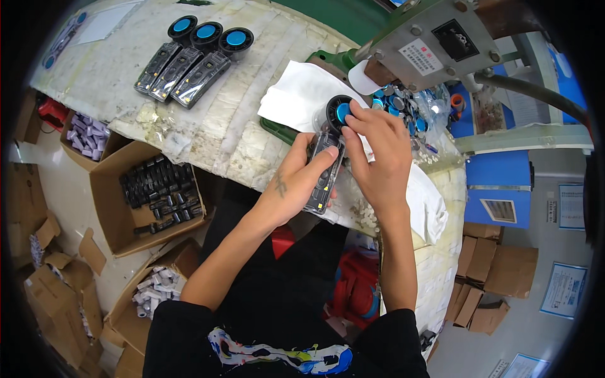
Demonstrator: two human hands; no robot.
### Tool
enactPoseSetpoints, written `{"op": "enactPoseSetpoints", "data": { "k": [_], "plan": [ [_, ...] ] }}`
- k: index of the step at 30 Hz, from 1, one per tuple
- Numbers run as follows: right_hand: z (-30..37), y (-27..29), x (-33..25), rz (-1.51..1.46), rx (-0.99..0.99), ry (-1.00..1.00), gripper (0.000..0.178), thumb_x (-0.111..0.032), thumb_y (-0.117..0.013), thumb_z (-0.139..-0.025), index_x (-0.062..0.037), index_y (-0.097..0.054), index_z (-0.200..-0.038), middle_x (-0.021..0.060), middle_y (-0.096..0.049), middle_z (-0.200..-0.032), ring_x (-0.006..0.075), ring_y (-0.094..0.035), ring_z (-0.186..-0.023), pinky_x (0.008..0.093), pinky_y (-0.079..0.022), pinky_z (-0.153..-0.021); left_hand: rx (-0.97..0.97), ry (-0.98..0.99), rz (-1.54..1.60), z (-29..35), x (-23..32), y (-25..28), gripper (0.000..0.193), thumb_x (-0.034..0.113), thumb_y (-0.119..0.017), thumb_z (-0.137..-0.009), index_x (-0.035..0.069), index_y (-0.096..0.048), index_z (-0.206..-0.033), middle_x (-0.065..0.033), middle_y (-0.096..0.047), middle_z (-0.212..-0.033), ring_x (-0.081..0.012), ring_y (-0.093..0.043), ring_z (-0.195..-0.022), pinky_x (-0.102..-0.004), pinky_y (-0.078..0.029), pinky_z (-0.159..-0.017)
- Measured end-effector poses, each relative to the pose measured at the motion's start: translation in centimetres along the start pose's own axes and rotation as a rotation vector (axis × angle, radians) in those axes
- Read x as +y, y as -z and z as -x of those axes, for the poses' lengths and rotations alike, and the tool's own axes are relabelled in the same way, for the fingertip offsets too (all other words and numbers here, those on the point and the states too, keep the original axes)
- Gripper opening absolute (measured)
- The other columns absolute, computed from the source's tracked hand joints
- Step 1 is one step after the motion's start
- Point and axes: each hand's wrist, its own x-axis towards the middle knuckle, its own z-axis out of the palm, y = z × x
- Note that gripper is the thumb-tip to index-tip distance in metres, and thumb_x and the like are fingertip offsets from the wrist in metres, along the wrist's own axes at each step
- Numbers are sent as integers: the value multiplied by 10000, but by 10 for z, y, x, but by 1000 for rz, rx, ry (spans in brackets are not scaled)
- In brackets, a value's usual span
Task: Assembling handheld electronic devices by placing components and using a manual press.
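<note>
In front of me is a black device [323, 189] that looks like a handheld fan, with a clear-cased handle and a round black head. My left hand [291, 179] is closed around the handle, its thumb lying along the front. A shiny blue disc [342, 113] sits at the centre of the head. My right hand [386, 151] has its thumb and fingertips pinched at this disc's edge, partly covering it. White cloth [296, 91] lies beneath and beyond the head, over a green metal base [277, 133].
Three similar devices [190, 70] lie side by side at the far left of the table. A metal press [416, 50] overhangs the right, near loose blue and silver discs [409, 116]. Cartons of black parts [161, 189] and pale parts [154, 290] stand on the floor to the left.
</note>
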Motion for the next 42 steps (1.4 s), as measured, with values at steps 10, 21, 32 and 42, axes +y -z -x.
{"op": "enactPoseSetpoints", "data": {
  "k": [10, 21, 32, 42],
  "plan": [
    [14, 2, -18, -131, 29, -158, 239, -85, -736, -824, -14, -707, -1050, 79, -703, -1266, 295, -623, -1115, 445, -469, -935, -52, -67, -89, 3, -3, 1, 380, 300, -566, -1061, 62, -413, -1314, -90, -631, -887, -152, -654, -651, -289, -553, -572],
    [46, 57, -96, -867, 127, -429, 830, -245, -934, -688, -14, -563, -1393, 176, -563, -1318, 286, -589, -1191, 362, -472, -1013, -165, -218, -155, 64, -28, 7, 843, 455, -844, -772, -25, -463, -1351, -99, -614, -1209, -172, -639, -1061, -319, -537, -922],
    [64, 63, -112, -873, 286, -359, 618, -145, -934, -681, -20, -680, -1230, 167, -656, -1171, 257, -680, -999, 331, -562, -853, -294, -592, -634, 76, -38, 23, 737, 643, -680, -857, -42, -585, -1112, -105, -726, -917, -167, -711, -833, -311, -571, -759],
    [74, 63, -100, -1034, 114, -418, 791, -144, -891, -704, -30, -551, -1410, 171, -522, -1397, 309, -534, -1283, 375, -435, -1068, -25, -500, -749, 100, -24, 4, 648, 540, -756, -837, -10, -568, -1124, -135, -679, -951, -207, -693, -852, -333, -550, -766]
  ]
}}
